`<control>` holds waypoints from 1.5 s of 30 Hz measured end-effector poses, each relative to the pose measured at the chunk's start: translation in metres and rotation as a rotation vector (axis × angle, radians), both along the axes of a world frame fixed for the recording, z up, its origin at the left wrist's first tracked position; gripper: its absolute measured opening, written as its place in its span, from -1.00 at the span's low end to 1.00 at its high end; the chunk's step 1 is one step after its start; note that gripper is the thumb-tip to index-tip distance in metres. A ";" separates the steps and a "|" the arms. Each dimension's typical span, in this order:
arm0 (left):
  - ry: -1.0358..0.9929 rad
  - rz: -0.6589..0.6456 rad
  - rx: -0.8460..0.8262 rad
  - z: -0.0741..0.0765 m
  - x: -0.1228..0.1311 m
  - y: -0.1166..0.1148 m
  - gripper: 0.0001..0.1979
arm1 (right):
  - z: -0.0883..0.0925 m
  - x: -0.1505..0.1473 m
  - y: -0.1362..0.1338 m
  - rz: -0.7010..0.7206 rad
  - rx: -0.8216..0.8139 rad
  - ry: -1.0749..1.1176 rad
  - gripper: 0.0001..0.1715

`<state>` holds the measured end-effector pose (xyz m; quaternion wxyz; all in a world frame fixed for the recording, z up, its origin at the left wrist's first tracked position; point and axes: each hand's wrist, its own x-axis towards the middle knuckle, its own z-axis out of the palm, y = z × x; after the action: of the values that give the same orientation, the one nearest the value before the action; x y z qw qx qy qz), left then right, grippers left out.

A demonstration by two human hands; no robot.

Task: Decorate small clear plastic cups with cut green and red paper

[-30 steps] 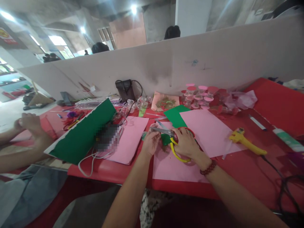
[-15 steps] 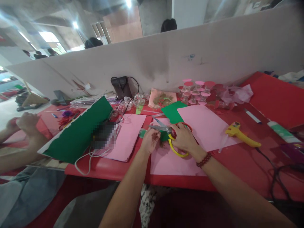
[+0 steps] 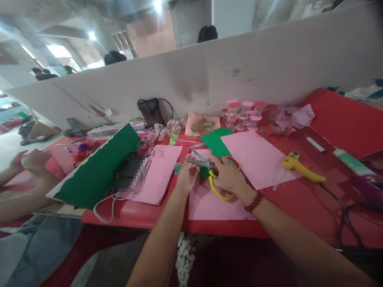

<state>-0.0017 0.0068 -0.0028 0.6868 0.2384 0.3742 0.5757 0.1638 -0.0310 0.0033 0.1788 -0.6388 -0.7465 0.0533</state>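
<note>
Yellow-handled scissors (image 3: 210, 164) in right hand (image 3: 228, 175); partition scribble (image 3: 236, 72) unreadable.

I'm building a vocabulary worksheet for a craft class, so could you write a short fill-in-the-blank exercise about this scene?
1. The right hand grips a pair of ____.
2. A beaded bracelet is worn on the ____ wrist.
3. The glue gun is mostly ____ in colour.
4. The flat green sheet lies partly beneath a ____ sheet of paper.

Missing words: scissors; right; yellow; pink.
</note>
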 end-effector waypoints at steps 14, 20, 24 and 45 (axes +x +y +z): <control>-0.045 -0.092 -0.048 0.008 0.002 -0.004 -0.77 | 0.006 -0.002 0.003 -0.010 0.006 0.031 -0.35; -0.036 -0.068 -0.062 0.009 0.007 -0.007 -0.77 | 0.008 -0.005 0.005 -0.032 -0.023 0.008 -0.35; -0.041 -0.061 -0.013 0.008 0.013 -0.009 -0.75 | 0.011 -0.007 0.005 -0.072 -0.024 -0.014 -0.37; 0.075 -0.159 -0.044 0.004 0.017 -0.012 -0.68 | 0.007 0.004 0.012 -0.142 0.045 -0.001 -0.45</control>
<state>0.0153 -0.0049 0.0012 0.7208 0.2737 0.3921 0.5018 0.1681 -0.0191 0.0104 0.1960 -0.6858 -0.7005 0.0234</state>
